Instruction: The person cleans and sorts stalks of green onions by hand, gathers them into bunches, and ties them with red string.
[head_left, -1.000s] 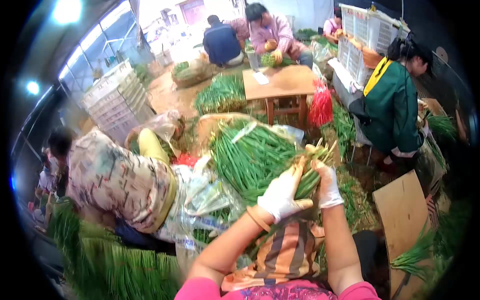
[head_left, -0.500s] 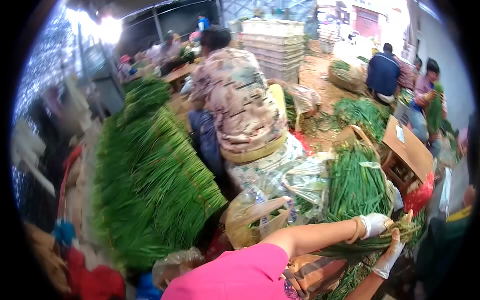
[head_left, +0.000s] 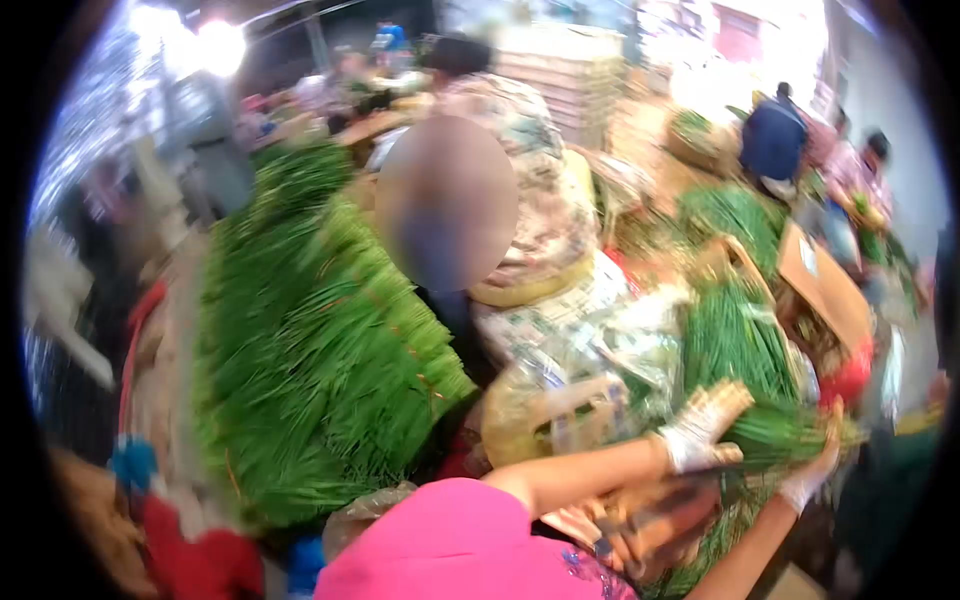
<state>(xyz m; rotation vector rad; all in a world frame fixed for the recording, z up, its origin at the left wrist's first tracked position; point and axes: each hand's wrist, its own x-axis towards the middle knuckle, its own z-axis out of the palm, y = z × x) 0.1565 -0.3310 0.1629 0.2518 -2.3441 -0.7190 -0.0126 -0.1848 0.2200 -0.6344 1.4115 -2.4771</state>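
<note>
1. Green bunch (head_left: 775,432): right of the big stack (head_left: 320,350), well apart from it, between the wearer's hands. Looks like the same crop. Stack is the biggest thing in view; pale ends line up along its right edge, presumably so the stalks stay even.
2. Seated person (head_left: 540,170), patterned top: just beyond the stack's right edge, probably to have it within reach.
3. Crates (head_left: 565,85): behind the stack and to its right, piled up, likely to save floor space.
4. Loose heap (head_left: 735,345): right of the stack, just past the bunch. Handy spot, I'd guess.
5. Plastic bag (head_left: 520,415): just right of the stack. Contents unclear.
6. Left hand (head_left: 703,430), gloved: on the bunch's stack side. Fingers stretched out, thumb apart; no closed grip visible.
7. Right hand (head_left: 815,465), gloved: on the bunch's side away from the stack. Fingers point up; too blurred to tell if pressed together or pinching. Pair seems to bracket the stalks so they don't splay.
8. Bunch look: thin, dark green, smeared by motion, yellower at the end furthest from the stack. Can't tell if tied.
</note>
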